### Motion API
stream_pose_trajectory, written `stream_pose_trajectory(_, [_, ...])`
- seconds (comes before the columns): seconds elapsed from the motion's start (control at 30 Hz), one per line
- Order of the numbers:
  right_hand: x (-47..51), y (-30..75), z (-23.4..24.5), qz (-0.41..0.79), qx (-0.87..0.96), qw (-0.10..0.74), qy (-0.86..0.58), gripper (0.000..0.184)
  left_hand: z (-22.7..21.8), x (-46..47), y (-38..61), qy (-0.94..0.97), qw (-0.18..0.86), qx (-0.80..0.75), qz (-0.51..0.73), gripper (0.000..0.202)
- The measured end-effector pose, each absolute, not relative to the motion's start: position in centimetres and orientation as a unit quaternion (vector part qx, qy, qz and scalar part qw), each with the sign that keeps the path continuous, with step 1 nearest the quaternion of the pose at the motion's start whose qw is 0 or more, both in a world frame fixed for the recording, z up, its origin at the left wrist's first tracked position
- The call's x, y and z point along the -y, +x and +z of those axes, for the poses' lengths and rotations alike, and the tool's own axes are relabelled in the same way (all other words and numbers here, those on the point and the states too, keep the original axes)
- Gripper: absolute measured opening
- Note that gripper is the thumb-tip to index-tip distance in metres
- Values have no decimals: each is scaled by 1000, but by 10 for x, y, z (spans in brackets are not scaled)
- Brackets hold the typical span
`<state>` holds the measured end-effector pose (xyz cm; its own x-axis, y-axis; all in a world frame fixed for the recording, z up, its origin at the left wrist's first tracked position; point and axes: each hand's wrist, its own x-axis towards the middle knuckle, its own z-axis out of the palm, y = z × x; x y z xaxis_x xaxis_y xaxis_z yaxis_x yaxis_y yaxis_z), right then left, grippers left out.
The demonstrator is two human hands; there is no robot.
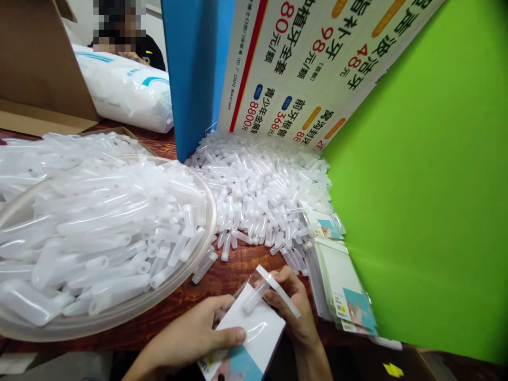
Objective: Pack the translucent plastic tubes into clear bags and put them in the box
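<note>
My left hand (pixel 198 328) grips a clear plastic packet (pixel 262 330) with a white and blue printed card in it, thumb on its face. At the packet's far end, my right hand (pixel 293 301) has its fingers closed around the raised opening edge, by a white strip (pixel 280 291). A small translucent plastic tube (pixel 254 297) lies at the opening, close to the right fingertips; I cannot tell whether the fingers touch it. To the right lies a stack of similar packets (pixel 343 286).
A large round tub (pixel 210 211) at left is heaped with larger translucent tubes (pixel 107 206). Small tubes (pixel 257 180) lie piled ahead on the wooden table (pixel 242 259). Green board (pixel 428 211), printed board (pixel 278 69) and blue panel (pixel 190 69) stand around them. Another person (pixel 154 50) sits beyond.
</note>
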<state>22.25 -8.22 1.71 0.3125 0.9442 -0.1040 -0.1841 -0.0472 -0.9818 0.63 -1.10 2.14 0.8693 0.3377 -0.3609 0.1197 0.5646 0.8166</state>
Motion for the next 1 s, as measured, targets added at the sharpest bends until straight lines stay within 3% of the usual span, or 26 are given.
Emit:
stream_pose_trajectory(0.17, [61,216,41,495,567,433,-496,26,25,10,-12,507,814,-269,84,46])
stream_pose_trajectory(0.3, [20,191,42,267,709,386,-526,17,21,14,-45,549,761,-320,131,45])
stream_pose_trajectory(0.37, [0,175,37,164,804,285,-495,16,17,20,-65,553,743,-348,144,48])
stream_pose_trajectory(0.47, [-15,157,32,112,887,136,-426,14,10,30,-90,541,729,-385,167,55])
stream_pose_trajectory(0.53, [-13,155,33,138,883,160,-418,12,8,36,-101,529,728,-391,195,58])
stream_pose_trajectory(0.67, [8,163,38,377,670,423,-480,18,11,43,-102,512,734,-376,239,63])
stream_pose_trajectory(0.73, [16,164,36,496,525,493,-485,24,13,43,-95,503,739,-369,253,63])
stream_pose_trajectory(0.87, [23,156,23,555,463,501,-476,30,12,39,-78,492,753,-328,287,69])
stream_pose_trajectory(1.0, [21,150,41,535,630,414,-382,34,12,39,-74,500,736,-363,276,65])
